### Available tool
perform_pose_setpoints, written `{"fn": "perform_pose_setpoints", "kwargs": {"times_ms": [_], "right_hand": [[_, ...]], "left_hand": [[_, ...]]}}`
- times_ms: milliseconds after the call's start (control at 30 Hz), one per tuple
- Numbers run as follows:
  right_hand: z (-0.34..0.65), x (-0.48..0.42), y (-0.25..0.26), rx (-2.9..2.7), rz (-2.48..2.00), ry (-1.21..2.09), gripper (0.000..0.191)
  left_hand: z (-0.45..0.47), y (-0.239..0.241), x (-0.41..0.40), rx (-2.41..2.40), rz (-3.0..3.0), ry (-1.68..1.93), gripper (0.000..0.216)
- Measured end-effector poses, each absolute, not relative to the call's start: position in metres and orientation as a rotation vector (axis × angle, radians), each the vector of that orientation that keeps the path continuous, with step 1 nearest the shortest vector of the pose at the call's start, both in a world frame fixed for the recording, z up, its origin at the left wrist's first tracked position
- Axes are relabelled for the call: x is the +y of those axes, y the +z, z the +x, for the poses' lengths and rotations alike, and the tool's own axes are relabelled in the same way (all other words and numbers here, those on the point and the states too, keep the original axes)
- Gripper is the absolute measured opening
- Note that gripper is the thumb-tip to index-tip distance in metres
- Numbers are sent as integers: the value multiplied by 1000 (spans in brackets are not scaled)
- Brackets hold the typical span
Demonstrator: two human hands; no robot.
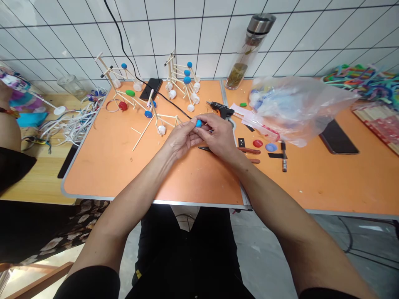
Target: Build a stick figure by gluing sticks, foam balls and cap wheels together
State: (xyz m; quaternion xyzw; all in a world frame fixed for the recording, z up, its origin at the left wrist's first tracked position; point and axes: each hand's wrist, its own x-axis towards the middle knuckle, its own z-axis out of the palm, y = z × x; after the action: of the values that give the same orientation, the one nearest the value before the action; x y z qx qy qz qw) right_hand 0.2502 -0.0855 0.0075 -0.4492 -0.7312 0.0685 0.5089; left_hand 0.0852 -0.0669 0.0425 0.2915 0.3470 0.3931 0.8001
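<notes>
A small blue piece [198, 123], which looks like soft clay, is pinched between the fingertips of both hands above the orange table. My left hand [181, 139] has its thumb against the piece's left side, its other fingers curled below. Around the right side close the thumb and fingers of my right hand [220, 133]. Pliers with red-brown handles [249, 150] lie partly hidden beneath my right hand. A black glue gun [220, 109] rests just behind it. Left of my hands stands a wooden-stick frame [162, 117] with blue and white balls.
Two more stick frames [183, 81] [116, 85] stand near the tiled wall. A tall tea bottle [249, 52] and a plastic bag [293, 106] are at the back right. A dark phone [339, 136] lies at right. A co-worker's arm [9, 124] shows at far left.
</notes>
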Motion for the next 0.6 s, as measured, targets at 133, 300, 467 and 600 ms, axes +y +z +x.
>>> {"fn": "perform_pose_setpoints", "kwargs": {"times_ms": [133,300,467,600], "right_hand": [[252,-86,8,-1760,-1104,170,20],[252,-86,8,-1769,-1103,164,23],[250,-86,8,-1759,-1117,126,21],[250,-86,7,-1774,-1115,103,20]], "left_hand": [[85,41,-67,752,648,857,28],[84,35,-64,735,689,866,22],[83,29,-61,724,730,880,24],[81,27,-60,706,801,887,22]]}}
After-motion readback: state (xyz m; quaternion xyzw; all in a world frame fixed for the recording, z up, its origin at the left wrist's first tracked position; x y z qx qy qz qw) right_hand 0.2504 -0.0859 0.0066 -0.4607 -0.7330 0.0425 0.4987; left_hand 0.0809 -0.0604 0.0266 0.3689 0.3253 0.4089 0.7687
